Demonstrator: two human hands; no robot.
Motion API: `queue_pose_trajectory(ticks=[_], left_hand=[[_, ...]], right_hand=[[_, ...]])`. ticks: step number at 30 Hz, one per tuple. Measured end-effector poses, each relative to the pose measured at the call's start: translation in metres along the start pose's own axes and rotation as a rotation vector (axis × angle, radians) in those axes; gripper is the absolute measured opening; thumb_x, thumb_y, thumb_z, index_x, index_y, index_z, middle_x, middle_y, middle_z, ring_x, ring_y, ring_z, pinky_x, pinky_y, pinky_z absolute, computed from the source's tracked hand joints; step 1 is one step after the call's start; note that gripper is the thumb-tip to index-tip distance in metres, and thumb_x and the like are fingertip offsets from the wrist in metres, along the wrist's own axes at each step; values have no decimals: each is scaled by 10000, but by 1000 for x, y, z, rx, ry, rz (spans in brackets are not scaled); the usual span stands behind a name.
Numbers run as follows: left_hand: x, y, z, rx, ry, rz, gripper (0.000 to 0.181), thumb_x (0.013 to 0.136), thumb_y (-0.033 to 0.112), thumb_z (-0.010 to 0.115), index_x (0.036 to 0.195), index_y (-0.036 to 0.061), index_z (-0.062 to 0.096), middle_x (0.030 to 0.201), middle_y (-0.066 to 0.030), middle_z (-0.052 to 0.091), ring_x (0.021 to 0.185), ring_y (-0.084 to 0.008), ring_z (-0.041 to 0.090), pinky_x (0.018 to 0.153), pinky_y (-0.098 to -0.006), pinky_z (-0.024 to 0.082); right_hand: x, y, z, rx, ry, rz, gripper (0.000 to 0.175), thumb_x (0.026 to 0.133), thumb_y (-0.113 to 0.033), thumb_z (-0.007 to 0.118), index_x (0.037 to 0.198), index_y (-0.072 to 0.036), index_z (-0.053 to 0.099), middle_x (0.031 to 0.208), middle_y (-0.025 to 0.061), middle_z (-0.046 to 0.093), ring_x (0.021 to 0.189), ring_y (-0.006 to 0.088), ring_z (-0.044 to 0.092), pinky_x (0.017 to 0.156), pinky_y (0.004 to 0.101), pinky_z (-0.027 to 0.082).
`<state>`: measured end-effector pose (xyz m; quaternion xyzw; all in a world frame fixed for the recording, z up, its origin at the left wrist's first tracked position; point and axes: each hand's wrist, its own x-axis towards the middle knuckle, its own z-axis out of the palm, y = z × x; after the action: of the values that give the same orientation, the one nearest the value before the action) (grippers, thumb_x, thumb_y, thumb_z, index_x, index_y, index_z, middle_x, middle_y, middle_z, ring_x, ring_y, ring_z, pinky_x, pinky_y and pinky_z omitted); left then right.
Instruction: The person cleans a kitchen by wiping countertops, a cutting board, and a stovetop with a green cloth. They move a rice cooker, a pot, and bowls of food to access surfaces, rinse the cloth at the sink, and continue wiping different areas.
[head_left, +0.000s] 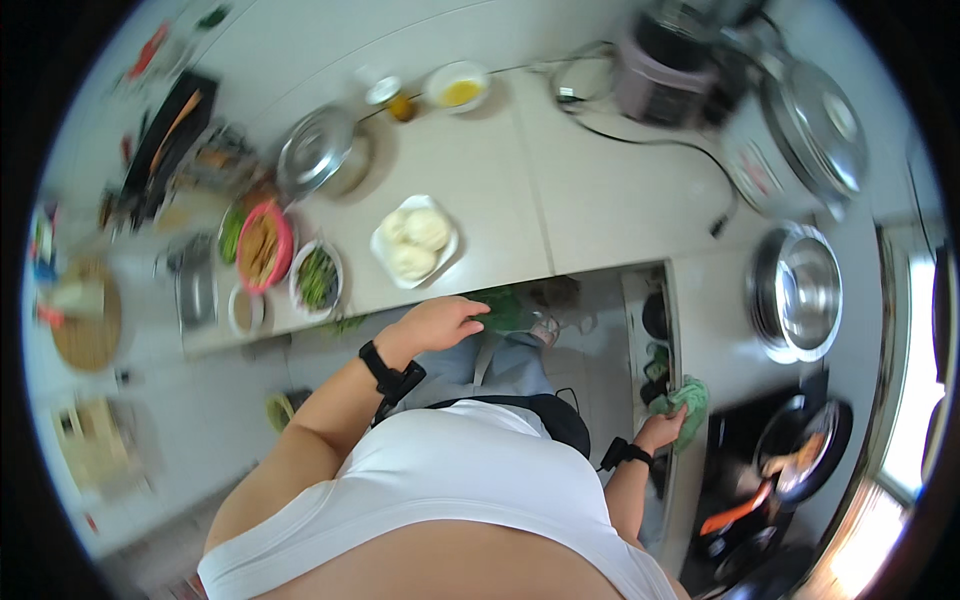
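My right hand grips a green cloth at the edge of the counter on the right. My left hand hangs in front of the counter's near edge with thumb and forefinger a little apart, and I see nothing in it. Closest to it on the counter is a white dish of pale steamed buns. Left of that dish stands a white bowl with chopped green vegetables. A green plastic bag shows below the counter, partly behind my fingers. Both wrists wear black bands.
A frying pan with an orange-handled utensil sits on the dark stove at right. Stacked metal basins stand beyond the cloth. A cable crosses the counter near a cooker. A pink basket and lidded pot are at left.
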<state>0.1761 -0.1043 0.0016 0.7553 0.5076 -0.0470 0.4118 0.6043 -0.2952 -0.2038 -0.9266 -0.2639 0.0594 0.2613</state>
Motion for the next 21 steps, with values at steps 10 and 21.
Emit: queue_pose_trajectory(ticks=[10, 21], left_hand=[[-126, -68, 45, -201, 318, -300, 323, 853, 238, 570, 1131, 74, 580, 1020, -162, 617, 929, -343, 572, 793, -398, 463], [-305, -130, 159, -418, 536, -549, 325, 846, 218, 589, 1126, 54, 587, 1055, -164, 620, 965, -328, 584, 808, -372, 473]], right_hand=[[-43, -225, 52, 363, -1063, -670, 405, 837, 4, 523, 1229, -96, 543, 964, 180, 636, 760, 170, 598, 695, 282, 470], [-334, -356, 116, 217, -1105, -1490, 514, 806, 46, 458, 1311, -39, 412, 1231, 263, 458, 1134, 373, 469, 916, 418, 416]])
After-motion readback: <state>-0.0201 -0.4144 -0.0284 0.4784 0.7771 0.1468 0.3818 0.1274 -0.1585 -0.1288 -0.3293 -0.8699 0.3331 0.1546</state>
